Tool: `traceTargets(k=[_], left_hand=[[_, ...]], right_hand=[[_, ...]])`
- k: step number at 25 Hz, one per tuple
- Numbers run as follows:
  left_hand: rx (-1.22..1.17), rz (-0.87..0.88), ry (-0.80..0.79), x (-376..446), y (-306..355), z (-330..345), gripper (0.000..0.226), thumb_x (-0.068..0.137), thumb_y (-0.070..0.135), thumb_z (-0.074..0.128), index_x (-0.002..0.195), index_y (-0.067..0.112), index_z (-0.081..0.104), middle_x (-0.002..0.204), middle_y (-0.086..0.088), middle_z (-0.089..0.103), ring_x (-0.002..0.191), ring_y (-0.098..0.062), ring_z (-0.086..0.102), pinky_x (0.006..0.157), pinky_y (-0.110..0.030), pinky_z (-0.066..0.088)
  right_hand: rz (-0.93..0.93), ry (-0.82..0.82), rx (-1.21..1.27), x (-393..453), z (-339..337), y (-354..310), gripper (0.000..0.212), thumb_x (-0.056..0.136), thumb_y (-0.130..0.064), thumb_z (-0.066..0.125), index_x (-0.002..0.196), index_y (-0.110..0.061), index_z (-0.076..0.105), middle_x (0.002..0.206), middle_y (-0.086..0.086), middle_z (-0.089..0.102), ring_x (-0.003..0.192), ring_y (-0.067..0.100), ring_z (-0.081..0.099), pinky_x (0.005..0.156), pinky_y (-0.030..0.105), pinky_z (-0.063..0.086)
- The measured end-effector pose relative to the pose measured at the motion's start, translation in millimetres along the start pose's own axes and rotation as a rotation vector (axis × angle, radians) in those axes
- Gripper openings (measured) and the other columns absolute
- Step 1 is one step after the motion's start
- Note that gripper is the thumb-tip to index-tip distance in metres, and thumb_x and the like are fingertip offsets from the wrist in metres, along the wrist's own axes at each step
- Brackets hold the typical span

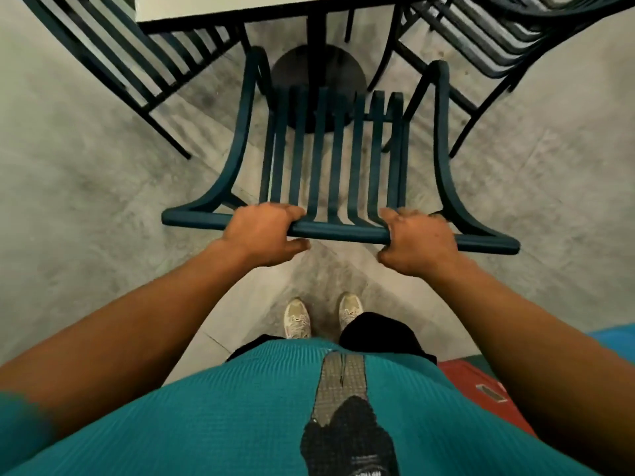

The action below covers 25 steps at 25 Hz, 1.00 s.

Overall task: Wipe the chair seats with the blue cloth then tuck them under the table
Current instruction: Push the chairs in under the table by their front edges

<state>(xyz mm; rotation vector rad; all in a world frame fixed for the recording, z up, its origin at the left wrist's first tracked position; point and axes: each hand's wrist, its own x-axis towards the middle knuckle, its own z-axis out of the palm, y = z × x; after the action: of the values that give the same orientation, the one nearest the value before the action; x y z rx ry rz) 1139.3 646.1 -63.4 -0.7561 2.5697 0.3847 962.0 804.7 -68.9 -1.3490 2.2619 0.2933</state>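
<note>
A dark teal slatted metal chair (340, 159) stands in front of me, its seat facing the white table (220, 6). My left hand (263, 231) grips the chair's top back rail (340, 232) left of centre. My right hand (417, 240) grips the same rail right of centre. The chair's front end reaches the table's round black pedestal base (318, 68). No blue cloth shows in this view.
A second slatted chair (113, 63) stands at the left of the table and a third (494, 39) at the right. The floor is grey concrete (86, 207). My feet (321, 319) are just behind the chair. A red object (477, 383) lies at my right.
</note>
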Motion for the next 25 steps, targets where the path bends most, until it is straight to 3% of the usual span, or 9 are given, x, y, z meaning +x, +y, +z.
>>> traceTargets(k=[2,6,12,20,25], left_hand=[[0.039,-0.038,0.005,5.7,-6.6,0.6,0.044,0.083,0.062,0.055,0.117,0.034,0.060,0.108,0.003,0.065,0.095,-0.022,0.061,0.079,-0.040,0.054],[0.146,-0.075,-0.059,9.6,-6.6,0.0,0.044,0.088,0.061,0.048,0.124,0.040,0.060,0.084,0.003,0.059,0.076,-0.018,0.056,0.065,-0.032,0.046],[0.158,-0.152,-0.061,9.6,2.8,-2.7,0.045,0.089,0.060,0.049,0.129,0.041,0.058,0.087,0.000,0.061,0.079,-0.020,0.057,0.073,-0.035,0.047],[0.109,-0.146,0.007,43.5,5.7,-15.0,0.047,0.089,0.061,0.049,0.124,0.034,0.063,0.079,0.000,0.060,0.071,-0.019,0.054,0.064,-0.031,0.043],[0.056,-0.142,0.039,77.6,-2.0,-33.2,0.049,0.088,0.061,0.051,0.122,0.028,0.065,0.080,-0.001,0.062,0.073,-0.020,0.057,0.064,-0.031,0.046]], right_hand=[[0.027,0.020,-0.028,1.7,1.5,5.5,0.036,0.077,-0.046,0.061,0.110,-0.031,0.061,0.095,0.001,0.068,0.085,0.026,0.064,0.075,0.037,0.051],[0.015,0.053,-0.033,-0.1,2.7,3.1,0.028,0.081,-0.042,0.059,0.105,-0.031,0.068,0.075,-0.002,0.060,0.070,0.022,0.058,0.064,0.032,0.047],[-0.065,0.036,-0.029,0.1,-2.8,11.5,0.029,0.084,-0.036,0.055,0.110,-0.028,0.067,0.075,-0.004,0.053,0.070,0.020,0.051,0.071,0.034,0.048],[-0.106,0.044,-0.106,45.1,-33.1,39.2,0.025,0.085,-0.027,0.052,0.105,-0.028,0.067,0.061,-0.004,0.047,0.056,0.016,0.046,0.062,0.031,0.041],[-0.155,0.119,-0.121,87.1,-55.4,53.7,0.025,0.084,-0.028,0.055,0.105,-0.026,0.069,0.061,-0.003,0.048,0.064,0.021,0.052,0.062,0.030,0.042]])
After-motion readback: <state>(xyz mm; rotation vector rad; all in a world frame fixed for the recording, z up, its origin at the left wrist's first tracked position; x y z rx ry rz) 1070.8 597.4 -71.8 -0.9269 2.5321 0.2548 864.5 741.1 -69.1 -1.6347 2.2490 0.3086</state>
